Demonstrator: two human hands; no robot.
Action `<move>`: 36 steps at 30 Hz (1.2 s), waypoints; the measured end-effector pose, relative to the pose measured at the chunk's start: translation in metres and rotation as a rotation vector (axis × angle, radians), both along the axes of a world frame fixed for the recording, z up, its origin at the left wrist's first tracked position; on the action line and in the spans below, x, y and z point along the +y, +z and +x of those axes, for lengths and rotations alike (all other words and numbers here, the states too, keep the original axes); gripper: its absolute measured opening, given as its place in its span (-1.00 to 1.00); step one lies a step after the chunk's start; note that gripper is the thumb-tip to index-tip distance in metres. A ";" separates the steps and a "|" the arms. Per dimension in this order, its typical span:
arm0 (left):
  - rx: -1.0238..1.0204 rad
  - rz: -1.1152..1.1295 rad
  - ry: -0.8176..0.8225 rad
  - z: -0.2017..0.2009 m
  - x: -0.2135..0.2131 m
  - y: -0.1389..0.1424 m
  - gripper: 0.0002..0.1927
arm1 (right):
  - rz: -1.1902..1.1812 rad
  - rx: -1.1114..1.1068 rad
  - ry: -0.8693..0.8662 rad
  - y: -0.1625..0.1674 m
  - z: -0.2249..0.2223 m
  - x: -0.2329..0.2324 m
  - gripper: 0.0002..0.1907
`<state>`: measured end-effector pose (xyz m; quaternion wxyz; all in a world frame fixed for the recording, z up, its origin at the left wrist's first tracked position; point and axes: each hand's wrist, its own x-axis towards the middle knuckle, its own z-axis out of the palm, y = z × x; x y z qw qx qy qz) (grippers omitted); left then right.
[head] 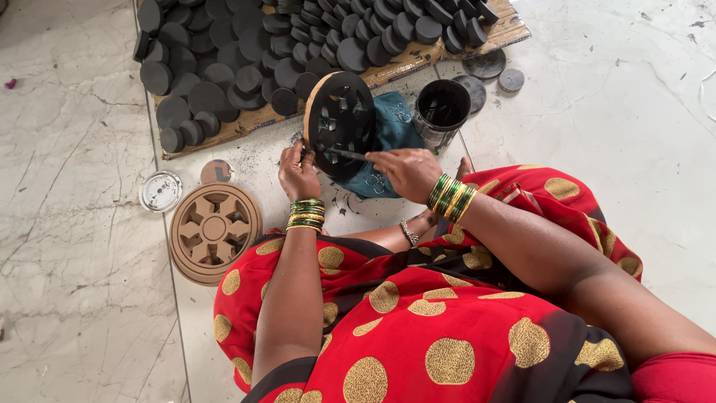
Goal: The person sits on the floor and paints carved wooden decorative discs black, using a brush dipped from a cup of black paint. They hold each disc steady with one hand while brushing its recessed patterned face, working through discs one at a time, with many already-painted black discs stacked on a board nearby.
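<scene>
Head view: left hand (298,173) clamps the rim of a black-coated disc (339,123), stood on edge on a teal cloth (391,130) on the floor, likely so its cut-outs face the tool; right hand (406,172) pinches a thin black stick (347,154) against the disc; pot (441,110) near; wooden disc (215,231) lies flat, left.

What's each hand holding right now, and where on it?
Left hand grips the black-painted round cutout disc at its lower left rim; right hand holds a thin brush by its handle.
</scene>
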<state>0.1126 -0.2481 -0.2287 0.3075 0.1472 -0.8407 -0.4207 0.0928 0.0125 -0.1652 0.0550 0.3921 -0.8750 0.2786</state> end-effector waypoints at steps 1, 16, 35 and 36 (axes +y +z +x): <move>-0.015 0.014 0.011 -0.001 0.002 0.000 -0.66 | 0.030 0.019 0.027 -0.003 -0.001 0.002 -0.62; 0.009 -0.053 0.007 -0.047 0.032 -0.004 -0.68 | 0.062 0.081 -0.142 -0.020 -0.058 0.031 -0.64; 0.002 -0.134 0.014 -0.025 0.052 0.005 -0.70 | 0.106 -0.019 -0.230 -0.035 -0.063 0.050 -0.59; -0.019 -0.116 0.019 -0.020 0.052 0.005 -0.69 | 0.160 -0.056 -0.232 -0.036 -0.058 0.050 -0.57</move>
